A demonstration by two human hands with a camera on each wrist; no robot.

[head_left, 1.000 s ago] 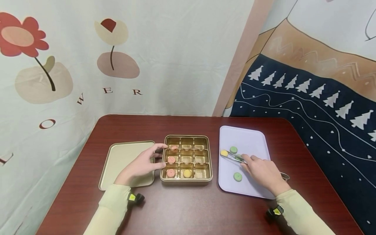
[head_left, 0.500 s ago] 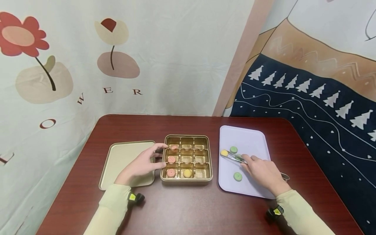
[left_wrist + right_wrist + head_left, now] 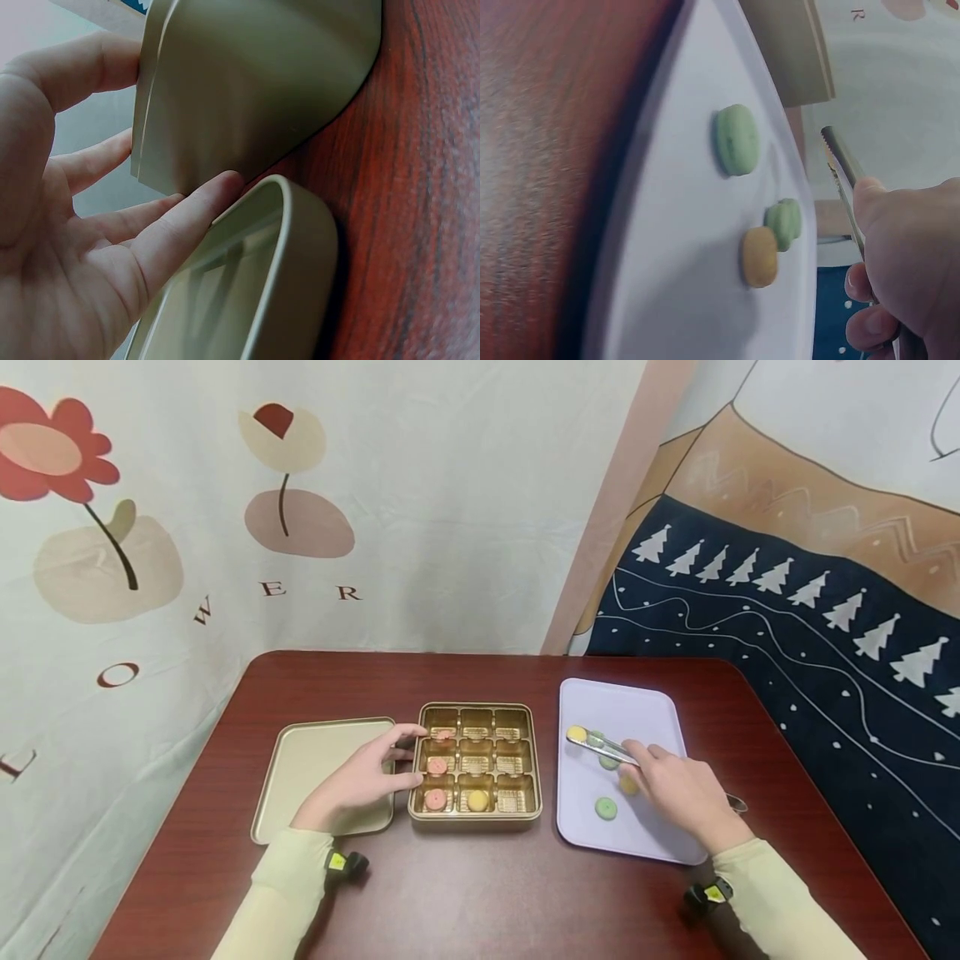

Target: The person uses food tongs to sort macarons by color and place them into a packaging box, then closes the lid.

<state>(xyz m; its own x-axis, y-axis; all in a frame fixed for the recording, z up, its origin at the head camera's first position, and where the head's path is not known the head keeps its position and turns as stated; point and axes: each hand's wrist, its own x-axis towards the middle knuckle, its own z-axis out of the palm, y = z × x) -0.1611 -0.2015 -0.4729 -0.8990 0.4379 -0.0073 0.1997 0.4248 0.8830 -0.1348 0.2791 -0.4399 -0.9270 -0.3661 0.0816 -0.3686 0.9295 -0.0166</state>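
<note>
At the left side of a gold tin (image 3: 475,827), my left hand (image 3: 365,777) has its fingers spread, fingertips touching the tin's wall and rim. The tin has nine compartments: pink macarons (image 3: 436,800) in the left column and one yellow macaron (image 3: 477,801) at front middle. My right hand (image 3: 678,793) holds metal tongs (image 3: 606,747) over the lilac tray (image 3: 615,693). A yellow macaron (image 3: 577,733) is at their tips in the head view; the right wrist view does not show it there. Green macarons (image 3: 606,808) and another yellow macaron (image 3: 759,257) lie on the tray.
The tin's gold lid (image 3: 300,760) lies left of the tin, partly under my left hand. A dark red wooden table (image 3: 480,893) bears everything. Printed curtains (image 3: 465,510) hang behind its far edge.
The tongs and the yellow macaron at their tips have shifted slightly away from me. A second yellow macaron now shows beside my right hand. My left hand keeps its place on the tin.
</note>
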